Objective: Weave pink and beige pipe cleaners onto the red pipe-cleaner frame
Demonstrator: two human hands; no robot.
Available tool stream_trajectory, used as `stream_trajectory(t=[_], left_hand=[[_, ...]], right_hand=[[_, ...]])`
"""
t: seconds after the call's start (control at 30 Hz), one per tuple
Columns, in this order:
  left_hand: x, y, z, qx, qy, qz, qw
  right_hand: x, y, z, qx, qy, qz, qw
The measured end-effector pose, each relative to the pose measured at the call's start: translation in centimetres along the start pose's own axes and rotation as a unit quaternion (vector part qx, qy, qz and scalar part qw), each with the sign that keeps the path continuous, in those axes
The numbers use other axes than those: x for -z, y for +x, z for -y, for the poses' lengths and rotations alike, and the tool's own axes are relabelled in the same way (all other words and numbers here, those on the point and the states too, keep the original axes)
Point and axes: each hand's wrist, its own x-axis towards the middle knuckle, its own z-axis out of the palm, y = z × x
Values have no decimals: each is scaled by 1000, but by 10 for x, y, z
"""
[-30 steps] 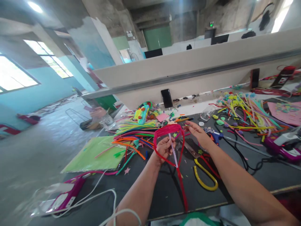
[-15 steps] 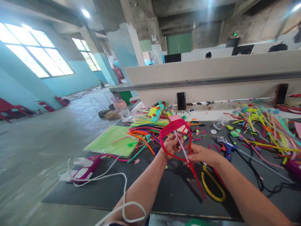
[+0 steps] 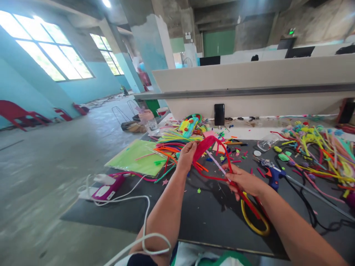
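Hoop: I have the red hoop (image 3: 200, 153) raised over the dark table (image 3: 202, 220), about mid-view; I read my clock from its middle, 12 pointing away from me.
Left hand: at 9, my left hand (image 3: 187, 155) pinches the outer edge of the broad band (image 3: 209, 142) between thumb and fingertips. I'd squeeze lightly, since the fuzzy rows would probably crush or spread.
Right hand: between 4 and 5, my right hand (image 3: 244, 181) pinches the neck, where the loop runs into its tail (image 3: 253, 210). I'd make this the firm grip and let the left do the fine shaping.
Lilac stem: the stem (image 3: 217, 164) slants across the opening from 11 down to my right fingertips. I cannot tell whether its low end is fastened; I'd pin it there and set its angle before pressing the band.
Tail: it slants out toward 5, crossing the scissors (image 3: 260, 233) in view. I'd lift it clear so nothing snags.
Glue gun: the gun (image 3: 274, 177) lies near 3, beyond my right hand. I cannot tell if it is hot, so I'd treat it as hot.
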Motion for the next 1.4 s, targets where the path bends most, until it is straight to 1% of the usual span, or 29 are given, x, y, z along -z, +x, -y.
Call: stream_trajectory(t=[0.1, 0.17, 0.33, 0.5, 0.67, 0.73, 0.83, 0.93, 0.97, 1.03, 1.07, 1.13, 1.2, 1.3, 1.33, 1.37, 1.4], left_hand=[[-3, -3, -2, -60, 100, -7, 993], [-3, -3, 0, -75, 126, -11, 989], [0, -1, 5, -65, 125, 12, 990], [2, -1, 5, -62, 135, 28, 988], [3, 1, 6, -58, 156, 30, 986], [3, 1, 8, -60, 159, 33, 985], [1, 0, 10, -55, 161, 52, 984], [-2, -2, 11, -47, 153, 69, 985], [-3, -3, 12, -41, 147, 73, 986], [-6, -7, 14, -18, 133, 86, 987], [-9, -8, 15, -1, 122, 97, 988], [-15, -12, 20, 37, 91, 109, 989], [-21, -14, 27, 68, 47, 87, 993], [-28, -17, 38, 116, -17, 4, 993], [-31, -18, 40, 135, -36, -10, 990], [-34, -20, 41, 155, -55, -6, 986], [-37, -22, 42, 173, -78, 15, 982]], right_hand=[[-2, 1, -2, -12, -24, -18, 999], [-2, 1, -2, -20, -44, -31, 998], [0, 1, -1, -43, -84, -42, 995], [2, 3, -3, -45, -82, -49, 994], [6, 7, -4, -7, -26, -101, 995], [8, 9, -5, 6, -11, -110, 994], [10, 9, -6, 7, -5, -94, 996], [13, 8, -5, -10, -39, -91, 995], [14, 8, -5, -5, -57, -100, 993], [17, 10, -5, 29, -73, -124, 989], [19, 11, -5, 50, -58, -134, 988], [23, 15, -6, 85, 5, -149, 985], [28, 18, -7, 105, 76, -168, 977], [36, 20, -6, 134, 153, -207, 957], [39, 20, -5, 152, 173, -220, 948], [42, 20, -4, 177, 192, -233, 937], [46, 20, -4, 205, 209, -244, 925]])
